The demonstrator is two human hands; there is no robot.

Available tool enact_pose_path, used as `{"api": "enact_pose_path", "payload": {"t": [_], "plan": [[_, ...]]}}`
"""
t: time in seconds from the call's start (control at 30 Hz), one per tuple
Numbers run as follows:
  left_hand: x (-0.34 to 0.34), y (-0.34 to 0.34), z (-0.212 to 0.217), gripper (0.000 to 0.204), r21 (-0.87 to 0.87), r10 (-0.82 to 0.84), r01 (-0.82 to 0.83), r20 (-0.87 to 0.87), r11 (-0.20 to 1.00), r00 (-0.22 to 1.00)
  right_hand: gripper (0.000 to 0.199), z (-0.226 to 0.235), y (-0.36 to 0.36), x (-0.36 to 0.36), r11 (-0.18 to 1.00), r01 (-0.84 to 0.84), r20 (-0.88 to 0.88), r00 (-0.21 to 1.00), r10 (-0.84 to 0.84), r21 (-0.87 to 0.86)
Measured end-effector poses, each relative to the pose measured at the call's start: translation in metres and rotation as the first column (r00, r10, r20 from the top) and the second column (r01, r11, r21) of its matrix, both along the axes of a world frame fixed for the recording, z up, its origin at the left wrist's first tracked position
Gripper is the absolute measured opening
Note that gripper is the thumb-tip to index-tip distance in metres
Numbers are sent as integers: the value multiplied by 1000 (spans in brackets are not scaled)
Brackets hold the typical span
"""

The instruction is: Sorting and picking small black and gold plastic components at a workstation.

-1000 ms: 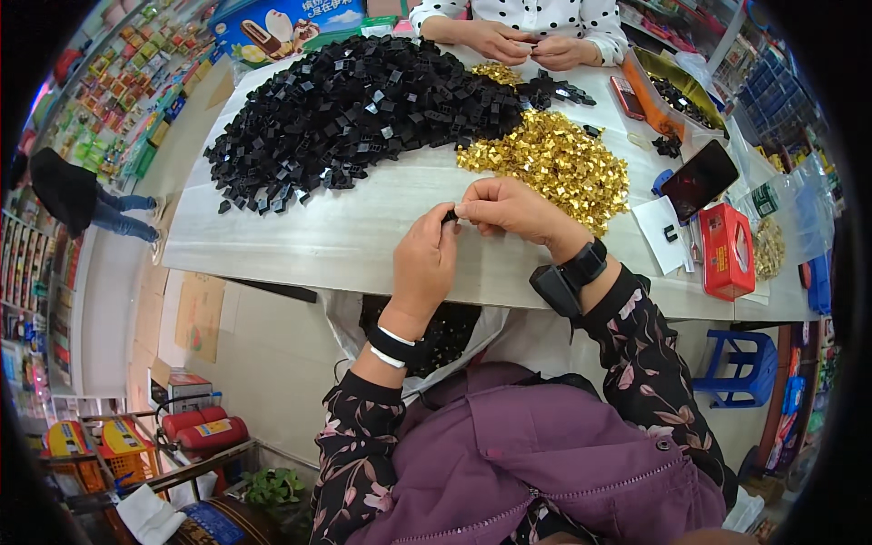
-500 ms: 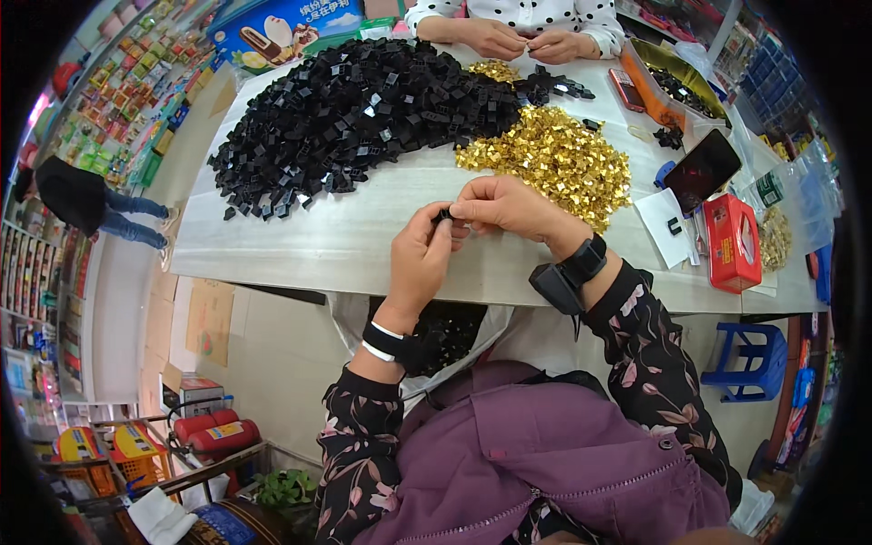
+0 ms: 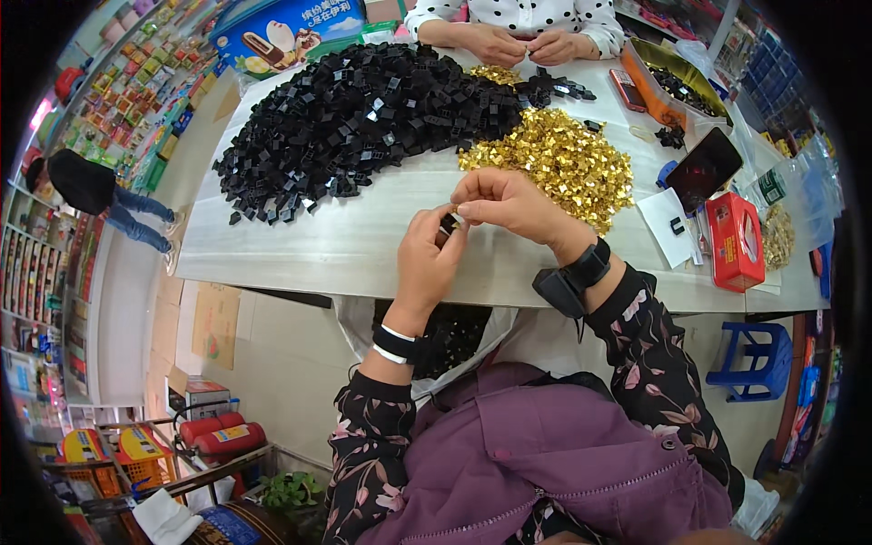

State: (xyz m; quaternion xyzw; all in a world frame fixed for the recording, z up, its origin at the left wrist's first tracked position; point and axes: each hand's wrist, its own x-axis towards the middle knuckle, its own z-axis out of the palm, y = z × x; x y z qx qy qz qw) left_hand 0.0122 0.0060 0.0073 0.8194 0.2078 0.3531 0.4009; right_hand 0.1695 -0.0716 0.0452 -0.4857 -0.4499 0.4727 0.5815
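My left hand [image 3: 427, 257] is closed on a small black plastic piece [image 3: 447, 223], held between thumb and fingers above the table [image 3: 363, 250]. Fingertips of my right hand [image 3: 502, 207] are pinched together right at that piece; a tiny light or golden bit seems to show there, too small to make out. Just beyond my right hand lies a heap of small gold metal pieces [image 3: 568, 168]. A much larger heap of black plastic pieces [image 3: 350, 132] spreads over the far left of the table.
Across the table a co-worker's hands [image 3: 522, 44] work near a few black pieces [image 3: 554, 86]. To the right are a dark phone [image 3: 704, 170], a red box [image 3: 734, 241], a white paper [image 3: 666, 227] and an orange-sided container [image 3: 647, 77]. Below the table edge hangs a bag of black pieces [image 3: 445, 341].
My left hand has turned so the black piece shows more between its fingers. Both hands stay close together over the table. The person in the aisle has shifted slightly right.
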Motion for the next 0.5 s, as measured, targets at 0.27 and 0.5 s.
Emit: {"api": "enact_pose_path", "payload": {"t": [0.27, 0.5], "plan": [[-2, -6, -1, 30, -338, -40, 80, 124, 938, 991, 14, 1, -1, 5, 998, -48, 111, 992, 52, -39], [-2, -6, -2, 25, -221, -22, 50, 129, 974, 991, 14, -1, 1, 4, 991, -47, 69, 996, 56, -122]]}}
